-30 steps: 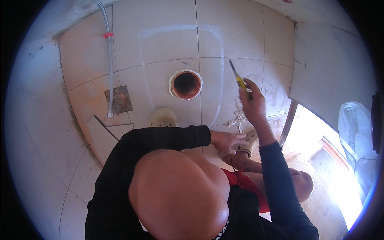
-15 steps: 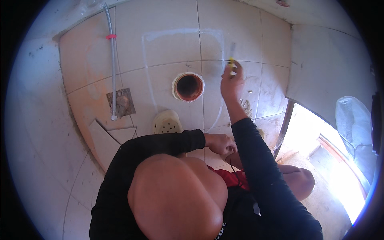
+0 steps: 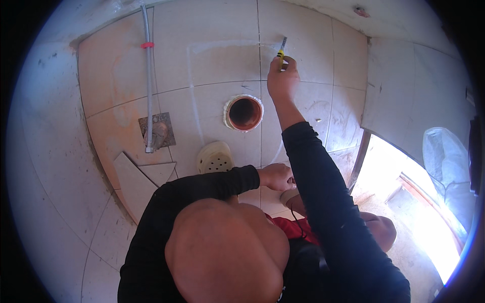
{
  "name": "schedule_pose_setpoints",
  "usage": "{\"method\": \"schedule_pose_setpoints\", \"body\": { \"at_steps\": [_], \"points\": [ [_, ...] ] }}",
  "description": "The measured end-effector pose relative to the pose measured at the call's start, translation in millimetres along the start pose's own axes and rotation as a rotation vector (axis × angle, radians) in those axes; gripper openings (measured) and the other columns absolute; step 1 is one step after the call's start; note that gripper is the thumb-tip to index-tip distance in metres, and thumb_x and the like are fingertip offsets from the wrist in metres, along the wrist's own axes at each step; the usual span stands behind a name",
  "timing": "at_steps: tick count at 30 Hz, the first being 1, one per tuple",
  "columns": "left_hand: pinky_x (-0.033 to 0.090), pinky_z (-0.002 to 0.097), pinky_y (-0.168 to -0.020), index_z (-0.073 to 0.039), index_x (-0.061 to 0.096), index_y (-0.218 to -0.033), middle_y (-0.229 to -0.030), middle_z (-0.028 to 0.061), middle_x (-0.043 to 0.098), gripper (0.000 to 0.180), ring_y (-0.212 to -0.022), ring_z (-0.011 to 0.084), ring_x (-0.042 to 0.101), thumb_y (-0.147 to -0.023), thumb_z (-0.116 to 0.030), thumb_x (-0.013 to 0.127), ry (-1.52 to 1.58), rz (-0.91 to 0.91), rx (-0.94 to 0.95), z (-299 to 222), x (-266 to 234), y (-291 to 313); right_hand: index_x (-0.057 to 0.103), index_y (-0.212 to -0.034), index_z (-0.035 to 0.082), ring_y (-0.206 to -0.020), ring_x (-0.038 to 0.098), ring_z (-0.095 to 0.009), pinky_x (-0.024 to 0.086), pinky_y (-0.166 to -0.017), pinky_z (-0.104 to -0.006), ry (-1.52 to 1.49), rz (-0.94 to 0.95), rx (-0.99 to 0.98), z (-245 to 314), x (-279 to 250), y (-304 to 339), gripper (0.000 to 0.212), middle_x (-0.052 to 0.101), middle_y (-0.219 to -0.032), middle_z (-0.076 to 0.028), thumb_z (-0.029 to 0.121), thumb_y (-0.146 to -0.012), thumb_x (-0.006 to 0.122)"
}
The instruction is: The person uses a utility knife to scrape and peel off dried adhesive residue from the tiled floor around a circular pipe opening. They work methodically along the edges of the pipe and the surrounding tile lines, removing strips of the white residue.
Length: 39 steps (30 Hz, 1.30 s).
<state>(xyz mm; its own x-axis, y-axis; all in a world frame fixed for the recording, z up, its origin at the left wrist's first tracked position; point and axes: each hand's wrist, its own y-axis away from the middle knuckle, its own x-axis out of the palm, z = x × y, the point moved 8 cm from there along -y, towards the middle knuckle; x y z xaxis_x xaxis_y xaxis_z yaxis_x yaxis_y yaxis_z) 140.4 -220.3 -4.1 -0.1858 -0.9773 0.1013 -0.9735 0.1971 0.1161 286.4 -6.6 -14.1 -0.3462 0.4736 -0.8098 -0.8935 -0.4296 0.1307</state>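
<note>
My right hand (image 3: pixel 283 81) reaches over the tiled floor with its fingers wrapped round a utility knife (image 3: pixel 281 55) with a yellow and black handle. The metal blade points away from me, close to the far right part of a whitish outline (image 3: pixel 222 44) on the tiles. Inside that outline is an open round drain pipe (image 3: pixel 244 113), orange-brown, with a rough white edge. My left hand (image 3: pixel 277 177) is closed near my right leg, partly behind my right forearm. Whatever it may hold is hidden.
A braided hose (image 3: pixel 149 96) with a red clip hangs at the left over a square cutout (image 3: pixel 164 130). Broken tile pieces (image 3: pixel 134 177) lie below it. My pale clog (image 3: pixel 214 157) stands near the pipe. Clear plastic (image 3: pixel 444 156) is at the right, beside a bright opening.
My right hand has moved farther away and slightly left with the knife, from the outline's right side toward its far right corner. My left hand has stayed nearly in place.
</note>
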Motion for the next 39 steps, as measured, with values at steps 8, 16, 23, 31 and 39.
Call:
{"method": "schedule_pose_setpoints", "body": {
  "at_steps": [8,16,23,31,39],
  "points": [
    [0.052,0.0451,-0.072,-0.008,0.069,-0.097,-0.083,0.0143,0.069,0.022,-0.078,0.0350,0.067,-0.085,-0.027,0.068,0.007,0.059,-0.043,1.4,3.8,0.7,0.062,-0.122,0.003,-0.097,0.067,-0.039,0.054,-0.086,-0.0467,0.003,0.207,-0.214,5.1,0.8,30.7,0.038,0.068,-0.110,-0.021,0.028,-0.094,0.065],
    [0.053,0.0482,-0.076,-0.008,0.069,-0.101,-0.090,0.0170,0.070,0.023,-0.088,0.0384,0.067,-0.083,-0.022,0.066,-0.077,0.065,0.015,6.2,11.4,-3.4,0.064,-0.121,0.002,-0.085,0.072,-0.030,0.057,-0.076,-0.0398,0.015,0.194,-0.354,5.9,0.7,44.0,0.034,0.071,-0.104,-0.019,0.025,-0.095,0.067],
    [0.053,0.0474,-0.081,-0.009,0.069,-0.103,-0.097,0.0175,0.070,0.024,-0.093,0.0385,0.066,-0.084,-0.023,0.065,-0.089,0.128,-0.082,16.3,10.4,-5.4,0.064,-0.119,0.002,-0.085,0.070,-0.032,0.056,-0.076,-0.0406,0.039,0.179,-0.355,5.7,-0.7,45.1,0.034,0.070,-0.102,-0.018,0.025,-0.094,0.068],
    [0.053,0.0477,-0.078,-0.008,0.069,-0.100,-0.092,0.0183,0.070,0.023,-0.089,0.0387,0.067,-0.085,-0.024,0.065,-0.054,0.030,-0.059,12.1,-1.7,-2.3,0.061,-0.119,0.004,-0.096,0.067,-0.042,0.055,-0.082,-0.0481,0.028,0.034,-0.358,8.1,-14.5,41.4,0.034,0.067,-0.107,-0.023,0.025,-0.093,0.066],
    [0.051,0.0492,-0.063,-0.007,0.066,-0.086,-0.070,0.0194,0.065,0.019,-0.068,0.0407,0.065,-0.083,-0.025,0.066,0.018,-0.088,-0.030,-2.1,-22.5,6.6,0.061,-0.120,0.003,-0.096,0.067,-0.043,0.054,-0.083,-0.0483,0.009,0.202,-0.354,6.8,-1.5,38.2,0.036,0.066,-0.110,-0.024,0.025,-0.093,0.067]
  ]
}}
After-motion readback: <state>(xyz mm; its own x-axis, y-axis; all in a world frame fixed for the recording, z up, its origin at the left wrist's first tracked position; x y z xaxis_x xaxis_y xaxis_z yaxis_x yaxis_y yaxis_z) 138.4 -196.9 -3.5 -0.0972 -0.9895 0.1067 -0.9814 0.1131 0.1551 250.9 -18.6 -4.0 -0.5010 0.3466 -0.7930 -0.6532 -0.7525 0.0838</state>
